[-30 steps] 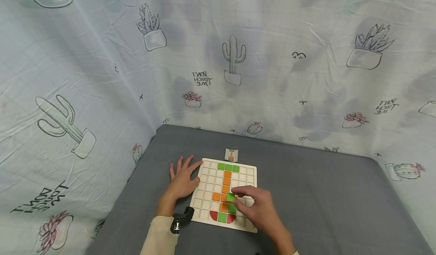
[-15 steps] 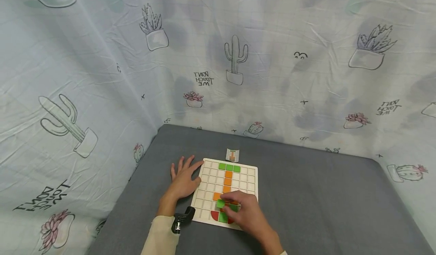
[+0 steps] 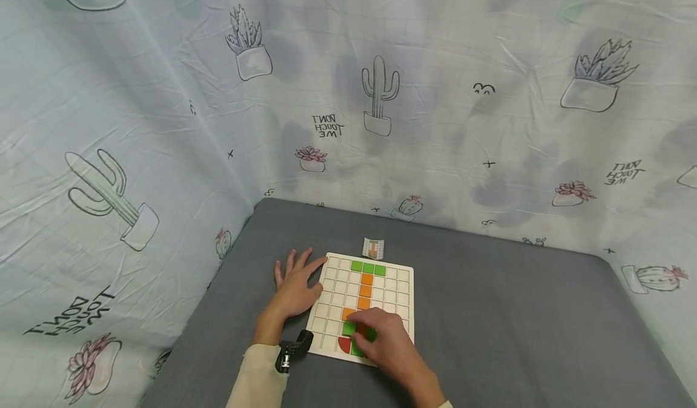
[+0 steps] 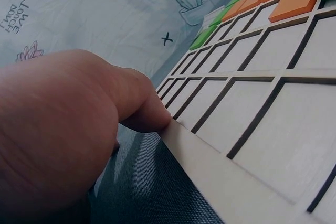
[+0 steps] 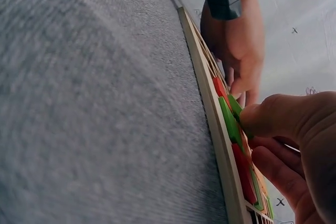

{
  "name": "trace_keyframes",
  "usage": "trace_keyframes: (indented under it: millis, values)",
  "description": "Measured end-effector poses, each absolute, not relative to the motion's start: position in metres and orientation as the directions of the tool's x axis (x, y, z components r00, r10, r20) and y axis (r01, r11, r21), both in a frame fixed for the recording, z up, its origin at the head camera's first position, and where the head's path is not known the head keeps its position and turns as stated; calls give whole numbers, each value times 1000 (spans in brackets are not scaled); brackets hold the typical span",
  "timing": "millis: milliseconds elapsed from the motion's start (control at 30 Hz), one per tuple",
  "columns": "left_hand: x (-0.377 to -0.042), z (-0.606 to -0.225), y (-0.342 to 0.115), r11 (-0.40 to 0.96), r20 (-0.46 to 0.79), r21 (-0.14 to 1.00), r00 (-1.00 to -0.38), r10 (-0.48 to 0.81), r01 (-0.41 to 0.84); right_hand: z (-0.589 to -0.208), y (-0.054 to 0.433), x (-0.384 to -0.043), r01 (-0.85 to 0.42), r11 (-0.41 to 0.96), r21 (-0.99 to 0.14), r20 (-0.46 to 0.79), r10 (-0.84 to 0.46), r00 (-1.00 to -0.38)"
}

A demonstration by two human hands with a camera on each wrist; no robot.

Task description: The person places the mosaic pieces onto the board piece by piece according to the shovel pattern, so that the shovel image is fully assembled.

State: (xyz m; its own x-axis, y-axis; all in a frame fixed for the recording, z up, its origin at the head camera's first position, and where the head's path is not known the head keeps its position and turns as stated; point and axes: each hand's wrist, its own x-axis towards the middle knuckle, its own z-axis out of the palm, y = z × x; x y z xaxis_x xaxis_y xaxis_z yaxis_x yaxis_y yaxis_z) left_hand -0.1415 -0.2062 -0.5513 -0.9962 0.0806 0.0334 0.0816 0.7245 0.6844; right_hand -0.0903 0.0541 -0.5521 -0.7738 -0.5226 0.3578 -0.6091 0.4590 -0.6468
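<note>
A pale wooden grid board [image 3: 333, 287] lies on the grey table. My right hand [image 3: 383, 338] pinches a green square tile [image 3: 349, 329] over a cell near the board's front. In the right wrist view that tile [image 5: 234, 107] looks slightly tilted under the thumb. My left hand [image 3: 294, 293] lies at the board's left edge, fingers spread; in the left wrist view a fingertip [image 4: 163, 118] touches the rim. Orange tiles [image 3: 365, 291] run down the middle below a row of green tiles [image 3: 368, 268]. In front are a red rounded piece [image 3: 344, 344] and a green tile [image 3: 357, 350], partly hidden by my right hand.
Behind the board lies a small card [image 3: 373, 249] with a printed grid picture. A patterned curtain [image 3: 435, 123] hangs behind and to the left of the grey table [image 3: 501, 311]. A black device [image 3: 294, 347] is strapped to my left wrist.
My right hand has moved left across the board with the green tile and lowered it into or onto a cell left of the middle column. My left hand has stayed at the edge.
</note>
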Motion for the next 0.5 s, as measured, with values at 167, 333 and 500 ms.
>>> trace_keyframes:
  millis: [167,333,500]
  values:
    - [-142,-551,-207,729,33,679,-996,81,82,-552,52,-90,-632,461,-623,370,-539,-757]
    - [-141,-550,-207,724,34,685,-996,81,82,-553,49,-90,-648,463,-605,373,-554,-745]
    - [-141,-552,-207,724,35,684,-996,82,83,-552,48,-89,-652,475,-591,364,-564,-741]
